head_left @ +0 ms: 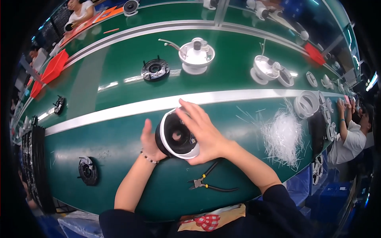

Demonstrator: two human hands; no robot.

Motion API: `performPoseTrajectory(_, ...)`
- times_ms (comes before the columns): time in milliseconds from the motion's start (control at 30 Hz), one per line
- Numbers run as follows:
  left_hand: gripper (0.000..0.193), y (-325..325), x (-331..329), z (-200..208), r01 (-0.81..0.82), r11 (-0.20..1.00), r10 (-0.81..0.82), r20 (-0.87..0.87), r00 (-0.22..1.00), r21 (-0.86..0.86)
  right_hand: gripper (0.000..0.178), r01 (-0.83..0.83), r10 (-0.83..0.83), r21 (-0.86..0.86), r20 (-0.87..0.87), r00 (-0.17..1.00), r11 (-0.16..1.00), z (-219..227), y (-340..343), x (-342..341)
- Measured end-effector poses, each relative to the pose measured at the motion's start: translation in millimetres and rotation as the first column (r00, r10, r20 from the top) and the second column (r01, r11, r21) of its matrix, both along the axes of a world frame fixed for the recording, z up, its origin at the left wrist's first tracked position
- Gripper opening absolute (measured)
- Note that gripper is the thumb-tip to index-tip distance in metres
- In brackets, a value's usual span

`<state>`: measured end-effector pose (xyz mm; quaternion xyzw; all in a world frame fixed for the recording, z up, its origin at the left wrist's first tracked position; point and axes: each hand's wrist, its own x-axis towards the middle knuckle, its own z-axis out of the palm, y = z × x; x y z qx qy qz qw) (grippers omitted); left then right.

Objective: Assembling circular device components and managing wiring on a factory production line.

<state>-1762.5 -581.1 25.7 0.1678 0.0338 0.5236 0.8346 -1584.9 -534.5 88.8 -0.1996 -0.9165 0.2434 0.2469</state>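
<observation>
Between my hands is a round housing with a white outer ring and a black, hollow inside with a central hole. My right hand is wrapped over the ring's right side, its fingers along the top rim. On the other side my left hand supports the black underside, thumb raised and most fingers hidden behind it. A pair of cutting pliers with black and yellow handles lies below the housing, jaws parted. To the left a black round part with small posts rests on the green bench.
A heap of thin white strips covers the bench at right, near white rings. Beyond the metal edge, the green belt carries a black round part and white camera housings. Black trays stand at left; a co-worker is at right.
</observation>
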Motion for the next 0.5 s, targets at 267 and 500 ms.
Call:
performPoseTrajectory(267,0.061,-6,-11,-6,-0.098,0.994,0.092,-0.104,0.990,-0.054,0.116,0.035,-0.028,-0.106,0.061,0.998,0.994,2,-6,-20)
performPoseTrajectory(500,0.081,-7,-25,-11,-0.155,0.988,0.150,-0.192,0.970,-0.011,0.111,-0.053,-0.246,-0.698,-0.321,0.914,0.714,7,-10,-22)
